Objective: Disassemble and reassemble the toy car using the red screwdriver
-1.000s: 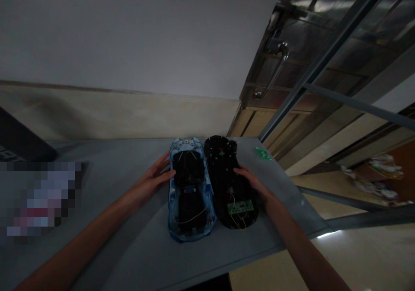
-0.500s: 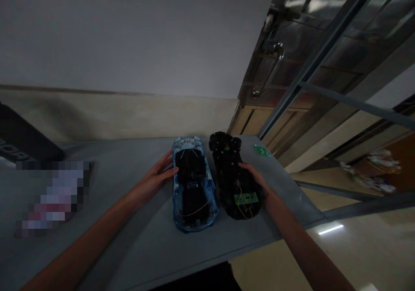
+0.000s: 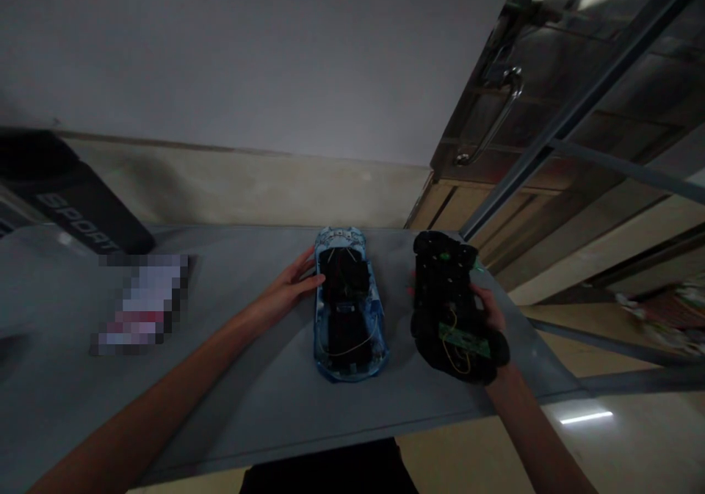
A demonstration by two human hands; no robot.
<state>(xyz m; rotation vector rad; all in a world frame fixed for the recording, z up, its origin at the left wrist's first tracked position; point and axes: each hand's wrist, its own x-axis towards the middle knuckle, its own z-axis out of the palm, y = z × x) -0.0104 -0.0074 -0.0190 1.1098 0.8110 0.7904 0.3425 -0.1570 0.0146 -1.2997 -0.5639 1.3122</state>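
A blue toy car body shell lies upside down on the grey table, its dark inside facing up and a thin wire across it. My left hand grips its left side, thumb over the rim and fingers along the outside. To the right, my right hand holds a black toy car chassis by its right edge, a little tilted and seemingly off the table. The chassis shows wheels, a green circuit board and loose yellow wires. Part of the right hand is hidden behind it.
A black box marked SPORT stands at the left, with a blurred-out flat item near it. The wall closes off the table's back. A metal frame post rises at the right edge, before a door with a handle.
My right hand has moved the chassis right, away from the shell, and tilted it. The green item at the far right is now mostly hidden behind it. The view has shifted left.
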